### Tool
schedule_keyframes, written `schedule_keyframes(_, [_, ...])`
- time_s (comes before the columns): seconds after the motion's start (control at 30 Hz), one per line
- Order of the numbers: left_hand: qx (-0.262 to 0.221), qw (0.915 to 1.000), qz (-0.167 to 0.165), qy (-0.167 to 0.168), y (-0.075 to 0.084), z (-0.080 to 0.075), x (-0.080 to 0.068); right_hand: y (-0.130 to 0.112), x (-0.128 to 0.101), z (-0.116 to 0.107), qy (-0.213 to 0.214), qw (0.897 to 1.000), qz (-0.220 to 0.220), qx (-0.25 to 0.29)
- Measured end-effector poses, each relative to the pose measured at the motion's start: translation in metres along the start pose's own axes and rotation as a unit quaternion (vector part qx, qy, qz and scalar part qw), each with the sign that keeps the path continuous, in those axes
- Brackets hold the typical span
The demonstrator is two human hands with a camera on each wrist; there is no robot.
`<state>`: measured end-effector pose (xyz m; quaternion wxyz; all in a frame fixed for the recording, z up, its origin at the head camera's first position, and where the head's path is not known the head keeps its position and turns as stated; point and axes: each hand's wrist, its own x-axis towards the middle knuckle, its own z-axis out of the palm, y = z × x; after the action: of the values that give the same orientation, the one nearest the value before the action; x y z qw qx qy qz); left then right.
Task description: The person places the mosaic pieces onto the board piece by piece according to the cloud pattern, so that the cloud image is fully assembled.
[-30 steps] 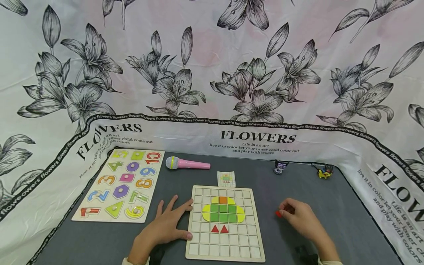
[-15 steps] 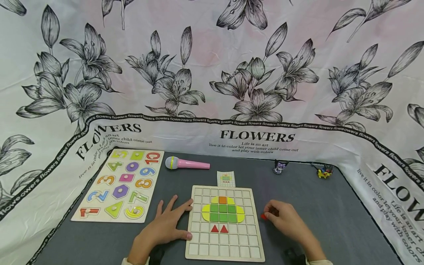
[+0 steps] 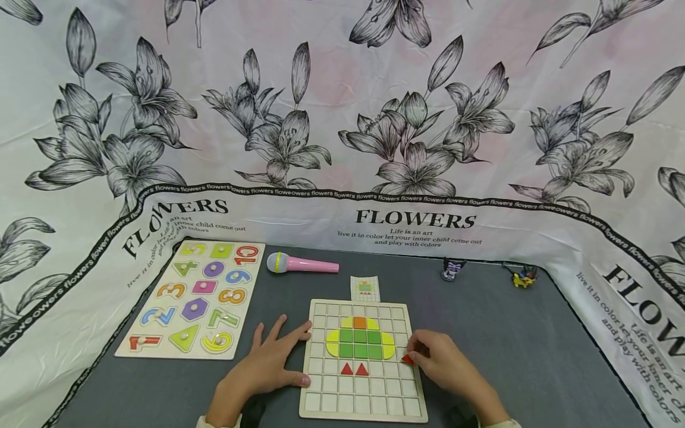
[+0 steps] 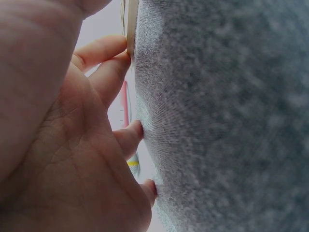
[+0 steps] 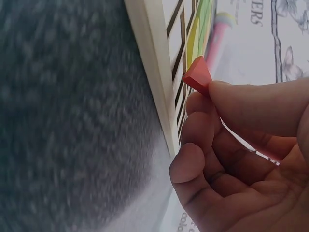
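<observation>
Here, one red triangle piece (image 3: 408, 359) is pinched between the thumb and fingers of the right hand (image 3: 446, 368) over the right edge of the grid board (image 3: 361, 410), low in the frame's centre. Two red triangles (image 3: 355, 370) are already seated there. The left hand (image 3: 267, 368) is laid flat, fingers spread, against the board's left edge. Two small figurines (image 3: 452, 269) at the upper right are too small to make out.

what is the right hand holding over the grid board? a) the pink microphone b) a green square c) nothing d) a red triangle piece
d: the right hand pinches a red triangle piece at the right edge of the grid board, while the pink microphone lies untouched farther back.
</observation>
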<state>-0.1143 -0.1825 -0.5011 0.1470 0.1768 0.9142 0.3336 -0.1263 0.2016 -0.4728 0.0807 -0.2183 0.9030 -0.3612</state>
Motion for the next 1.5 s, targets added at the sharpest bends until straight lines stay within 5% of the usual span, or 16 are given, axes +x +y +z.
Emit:
schedule_keyframes(0.9, [-0.007, 1.0, -0.006, 0.002, 0.005, -0.003, 0.0, -0.033, 0.024, 0.03, -0.072, 0.994, -0.082, 0.003])
schedule_keyframes(1.5, [-0.003, 1.0, -0.009, 0.001, 0.005, -0.001, 0.002, -0.035, 0.026, 0.033, -0.059, 0.991, -0.114, -0.041])
